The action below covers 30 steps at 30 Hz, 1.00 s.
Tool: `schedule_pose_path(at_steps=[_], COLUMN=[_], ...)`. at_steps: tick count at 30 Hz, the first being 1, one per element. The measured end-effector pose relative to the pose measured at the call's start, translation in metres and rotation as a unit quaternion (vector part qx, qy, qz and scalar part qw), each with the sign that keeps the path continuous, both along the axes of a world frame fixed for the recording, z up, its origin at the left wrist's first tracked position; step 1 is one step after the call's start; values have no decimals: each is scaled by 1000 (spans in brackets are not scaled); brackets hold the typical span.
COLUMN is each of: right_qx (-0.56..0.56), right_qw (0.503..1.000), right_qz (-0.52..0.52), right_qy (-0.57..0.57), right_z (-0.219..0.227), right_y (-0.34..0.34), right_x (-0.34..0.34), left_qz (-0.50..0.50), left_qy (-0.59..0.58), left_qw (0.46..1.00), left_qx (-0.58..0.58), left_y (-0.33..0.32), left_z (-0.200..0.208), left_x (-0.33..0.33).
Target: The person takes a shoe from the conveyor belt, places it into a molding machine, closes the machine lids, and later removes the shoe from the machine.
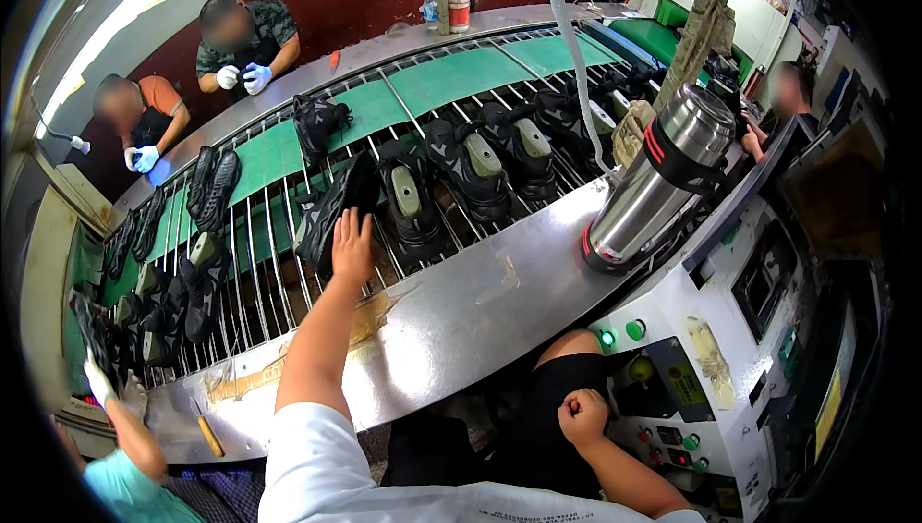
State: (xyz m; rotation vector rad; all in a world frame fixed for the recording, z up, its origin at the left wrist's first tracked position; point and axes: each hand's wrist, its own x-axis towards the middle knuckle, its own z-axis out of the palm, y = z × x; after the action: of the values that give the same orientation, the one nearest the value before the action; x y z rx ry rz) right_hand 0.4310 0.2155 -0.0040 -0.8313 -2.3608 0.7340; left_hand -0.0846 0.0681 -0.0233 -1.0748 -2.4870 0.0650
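My left hand (352,246) reaches over the rack with its fingers stretched out against a black shoe (331,211). That shoe is tipped on its side, its dark sole facing up and to the right. To its right a black shoe with a pale green last (407,194) stands on the metal rods, with more such shoes beyond it. My right hand (583,417) is curled into a loose fist above my lap, and I see nothing in it.
Metal rods and a green belt (370,110) run beyond the steel ledge (461,331). A steel thermos (663,168) stands at right, above a white control panel (634,369). A wooden-handled tool (208,432) lies at left. Several people work around the line, some gloved.
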Motion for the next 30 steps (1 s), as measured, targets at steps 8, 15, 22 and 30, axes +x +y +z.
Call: schedule_pose_path(at_steps=[8,15,22,30], right_qx=[-4,-6,-12,-16], right_qw=[1000,1000,999,999], right_qz=[-11,-26,-24,-12], right_qy=[-2,14,43,51], right_z=[-2,1,9,19], right_y=[7,5,0,-17], right_x=[6,6,7,32], left_qz=[128,117,96,-24], left_qy=[56,-126,-382,-596], left_qw=[981,973,870,443], left_qx=[-132,-150,298,669], left_y=[21,20,-126,-245], left_z=[29,109,127,117], left_x=[-50,-52,-19,204])
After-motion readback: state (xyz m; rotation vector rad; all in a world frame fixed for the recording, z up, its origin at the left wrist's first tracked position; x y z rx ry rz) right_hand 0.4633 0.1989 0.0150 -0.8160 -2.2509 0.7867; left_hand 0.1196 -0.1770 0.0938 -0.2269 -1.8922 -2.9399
